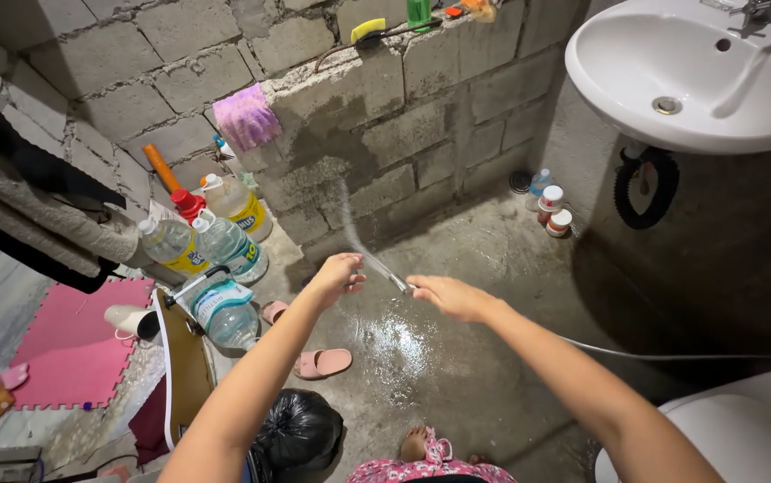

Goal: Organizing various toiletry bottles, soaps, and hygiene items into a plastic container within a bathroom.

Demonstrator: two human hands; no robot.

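My right hand grips a metal spray nozzle on a thin white hose that trails off to the right. A jet of water shoots from the nozzle up toward the grey block wall, where a dark wet patch shows. My left hand hangs just left of the nozzle with its fingers loosely curled in the spray, holding nothing. Below both hands the concrete floor is wet and shiny.
A white sink hangs at top right, a white toilet sits at bottom right. Several large water bottles stand at the left, pink slippers and a black bag near my foot. Small jars stand by the wall.
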